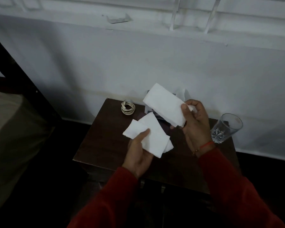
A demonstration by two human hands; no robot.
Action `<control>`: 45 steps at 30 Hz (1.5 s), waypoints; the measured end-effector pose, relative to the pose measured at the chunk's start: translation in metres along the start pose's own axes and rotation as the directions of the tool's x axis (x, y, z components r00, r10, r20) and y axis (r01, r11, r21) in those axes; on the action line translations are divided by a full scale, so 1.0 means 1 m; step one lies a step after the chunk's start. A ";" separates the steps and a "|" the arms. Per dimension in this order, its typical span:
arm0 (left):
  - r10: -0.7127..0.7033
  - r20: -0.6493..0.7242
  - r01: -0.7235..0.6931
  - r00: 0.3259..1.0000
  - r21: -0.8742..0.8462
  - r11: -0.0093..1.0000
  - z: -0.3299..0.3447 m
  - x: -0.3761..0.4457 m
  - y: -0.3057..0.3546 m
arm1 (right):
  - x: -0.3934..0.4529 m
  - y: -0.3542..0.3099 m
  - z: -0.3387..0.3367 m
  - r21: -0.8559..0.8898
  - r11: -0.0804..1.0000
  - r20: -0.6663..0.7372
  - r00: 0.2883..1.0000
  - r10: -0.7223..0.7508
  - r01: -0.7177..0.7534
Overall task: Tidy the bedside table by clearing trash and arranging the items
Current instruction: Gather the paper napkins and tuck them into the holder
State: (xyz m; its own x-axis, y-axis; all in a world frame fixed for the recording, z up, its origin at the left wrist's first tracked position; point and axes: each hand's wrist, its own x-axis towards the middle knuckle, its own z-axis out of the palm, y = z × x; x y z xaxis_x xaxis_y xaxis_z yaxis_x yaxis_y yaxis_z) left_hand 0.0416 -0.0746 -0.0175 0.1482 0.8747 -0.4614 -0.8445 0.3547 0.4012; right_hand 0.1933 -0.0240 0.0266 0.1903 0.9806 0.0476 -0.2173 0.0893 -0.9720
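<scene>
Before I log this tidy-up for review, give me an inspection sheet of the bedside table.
Surface: dark wooden table, partly shadowed.
Job's things: two white tissues, lower tissue, upper tissue; drinking glass at right edge.
Clutter: dark items behind tissues, unidentifiable.
Hands: left hand holds lower tissue; right hand pinches upper tissue.
Cables: coiled white cable, back left.
Surroundings: white wall; bed at left.

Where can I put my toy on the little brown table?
The dark wooden table looks bare along its left side, in front of the coiled white cable, left of the left hand holding white tissues. It is crowded at the back, behind the right hand, and the clear drinking glass fills the right corner.
</scene>
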 end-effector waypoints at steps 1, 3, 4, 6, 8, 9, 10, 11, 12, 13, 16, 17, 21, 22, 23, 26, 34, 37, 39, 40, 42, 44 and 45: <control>-0.003 -0.033 0.004 0.999 0.023 1.000 0.000 0.001 -0.001 | 0.011 -0.002 0.004 -0.037 0.999 -0.008 1.000 -0.018 0.018; -0.010 -0.086 0.015 0.996 0.061 0.998 0.001 -0.001 0.000 | 0.043 -0.003 0.016 -0.190 0.981 -0.043 0.998 -0.047 0.038; -0.016 -0.105 0.024 0.994 0.075 0.997 0.002 -0.002 0.001 | 0.060 -0.001 0.022 -0.293 0.955 -0.060 0.997 -0.056 0.036; -0.025 -0.124 0.035 0.992 0.078 0.996 0.001 -0.002 0.002 | 0.093 0.007 0.029 -0.465 0.885 -0.073 0.995 -0.063 0.022; -0.021 -0.132 0.031 0.991 0.075 0.997 -0.001 0.000 0.006 | 0.119 0.015 0.029 -0.555 0.832 -0.100 0.994 -0.050 -0.015; -0.017 -0.138 0.028 0.990 0.073 0.997 -0.002 0.000 0.009 | 0.130 0.019 0.027 -0.601 0.799 -0.107 0.993 -0.047 -0.027; -0.018 -0.135 0.027 0.991 0.066 0.997 -0.003 0.000 0.011 | 0.137 0.019 0.026 -0.643 0.765 -0.109 0.993 -0.048 -0.033; -0.022 -0.129 0.030 0.991 0.059 0.998 -0.003 0.000 0.013 | 0.144 0.019 0.025 -0.672 0.739 -0.105 0.993 -0.048 -0.035; -0.031 -0.123 0.037 0.992 0.052 0.998 -0.003 0.000 0.014 | 0.146 0.017 0.026 -0.690 0.723 -0.100 0.994 -0.048 -0.035; -0.039 -0.120 0.045 0.992 0.047 0.998 -0.003 -0.001 0.015 | 0.149 0.016 0.027 -0.701 0.713 -0.083 0.995 -0.056 -0.019; -0.051 -0.095 0.054 0.994 0.026 0.998 -0.003 -0.001 0.013 | 0.150 0.012 0.040 -0.721 0.692 -0.023 0.996 -0.081 0.040; -0.056 -0.087 0.058 0.995 0.026 0.998 -0.002 -0.002 0.013 | 0.153 0.015 0.045 -0.719 0.694 -0.009 0.998 -0.059 0.034; -0.051 -0.015 0.052 0.999 0.007 0.999 0.000 -0.006 0.015 | 0.145 0.018 0.066 -0.523 0.828 0.052 0.962 0.266 -0.201; -0.045 -0.009 0.045 0.999 -0.004 0.999 0.000 -0.006 0.015 | 0.141 0.018 0.069 -0.519 0.830 0.042 0.964 0.263 -0.204; -0.039 -0.004 0.039 0.999 -0.011 0.999 -0.001 -0.005 0.016 | 0.137 0.018 0.069 -0.548 0.820 0.022 0.977 0.214 -0.167; -0.029 0.038 0.030 0.999 -0.023 0.999 -0.001 -0.001 0.016 | 0.110 0.013 0.059 -0.627 0.778 0.036 0.997 0.065 -0.028; -0.097 0.089 0.067 0.991 0.291 0.954 0.000 -0.003 0.003 | 0.051 0.008 0.027 -0.859 0.493 0.452 0.654 0.607 0.136; -0.204 0.108 0.140 0.973 0.426 0.894 0.004 -0.011 0.001 | 0.048 0.008 0.021 -0.740 0.670 0.519 0.681 0.516 0.057; -0.238 0.128 0.157 0.963 0.454 0.877 0.005 -0.014 0.001 | 0.048 0.006 0.016 -0.639 0.768 0.514 0.728 0.454 -0.027; -0.246 0.132 0.161 0.960 0.458 0.874 0.005 -0.014 0.001 | 0.050 0.004 0.014 -0.607 0.793 0.499 0.758 0.420 -0.039; -0.245 0.144 0.153 0.959 0.464 0.873 0.006 -0.014 0.002 | 0.054 -0.001 0.012 -0.546 0.837 0.448 0.830 0.332 -0.040; -0.214 0.149 0.126 0.965 0.455 0.881 0.006 -0.012 0.001 | 0.061 -0.008 0.010 -0.500 0.866 0.367 0.901 0.232 -0.020; -0.195 0.137 0.114 0.971 0.450 0.886 0.006 -0.012 0.001 | 0.068 -0.013 0.009 -0.479 0.878 0.334 0.923 0.191 -0.008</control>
State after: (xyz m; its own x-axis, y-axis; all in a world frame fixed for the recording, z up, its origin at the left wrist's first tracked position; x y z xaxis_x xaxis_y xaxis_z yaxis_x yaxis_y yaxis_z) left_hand 0.0421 -0.0824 -0.0070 0.3793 0.8257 -0.4176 -0.4992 0.5626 0.6590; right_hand 0.2007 0.0426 0.0446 -0.1860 0.9804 -0.0644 0.2659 -0.0128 -0.9639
